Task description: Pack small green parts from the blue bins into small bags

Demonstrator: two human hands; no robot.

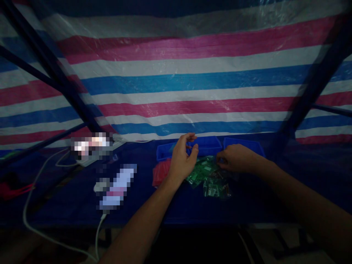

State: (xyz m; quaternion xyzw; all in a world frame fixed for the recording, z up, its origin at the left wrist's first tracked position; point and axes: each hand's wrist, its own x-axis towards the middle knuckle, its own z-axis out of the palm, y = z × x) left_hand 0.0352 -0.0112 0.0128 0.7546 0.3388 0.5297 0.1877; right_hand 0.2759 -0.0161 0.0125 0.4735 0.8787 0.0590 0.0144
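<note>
My left hand (183, 157) hovers over the front of the blue trays, its thumb apart from its half-curled fingers and nothing visible in it. Beside its wrist lies a pile of red plastic packets (161, 173). Green plastic packets (202, 169) are heaped between my hands, with a small clear bag (214, 190) at their near side. At the right edge of that heap, my right hand (235, 158) has its fingertips drawn together in a pinch. What they hold, if anything, is hidden. Behind the hands stand a left blue tray (162, 153), a middle tray (207, 146) and a right tray (255, 146).
On the left of the dark blue table (189, 212) lies a phone-like slab, blurred out (118, 189), with a white cable (99, 229). A round pale object (101, 186) sits beside it. Farther back is a white power strip (90, 158). Striped sheeting (192, 84) hangs behind metal posts.
</note>
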